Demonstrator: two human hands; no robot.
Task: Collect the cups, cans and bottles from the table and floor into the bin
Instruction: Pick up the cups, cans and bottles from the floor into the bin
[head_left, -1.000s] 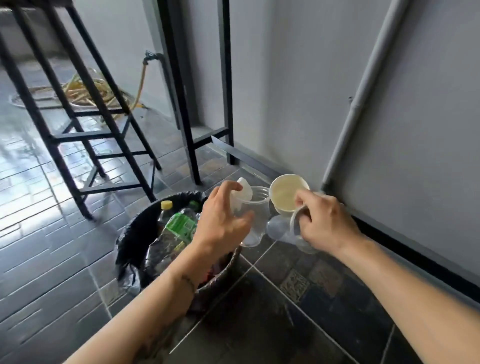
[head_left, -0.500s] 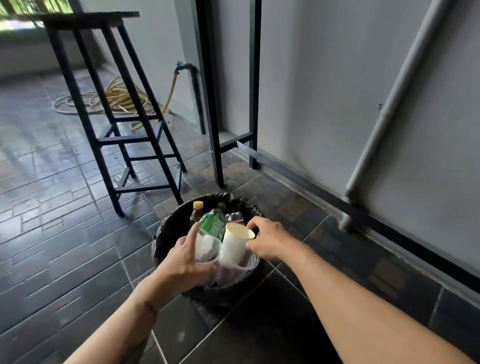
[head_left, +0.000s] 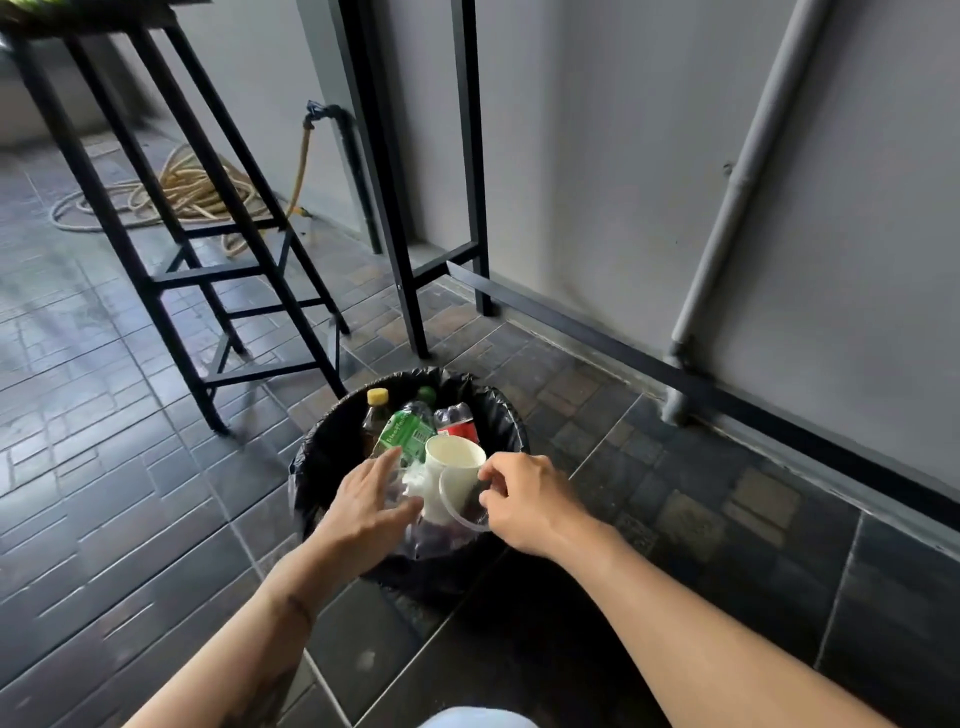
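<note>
A round bin (head_left: 317, 467) with a black liner stands on the floor tiles right in front of me. Inside it lie a yellow-capped bottle (head_left: 376, 410), a green-labelled bottle (head_left: 408, 434) and a red-labelled bottle (head_left: 457, 421). On top of them sits a white paper cup (head_left: 452, 467) nested in a clear plastic cup (head_left: 462, 512). My right hand (head_left: 524, 501) pinches that clear cup's rim with thumb and forefinger. Another clear cup with white tissue (head_left: 413, 480) lies under my left hand (head_left: 366, 501), which hovers palm down with fingers spread.
A black metal stool (head_left: 218, 270) stands behind the bin on the left. Black table legs (head_left: 400, 249) rise just beyond it. A coiled hose (head_left: 182, 200) lies at the back. A grey wall and a drainpipe (head_left: 727, 197) run along the right.
Both hands carried the cups from beside the wall to the bin and lowered them onto the bottles. My left hand has spread its fingers off its cup.
</note>
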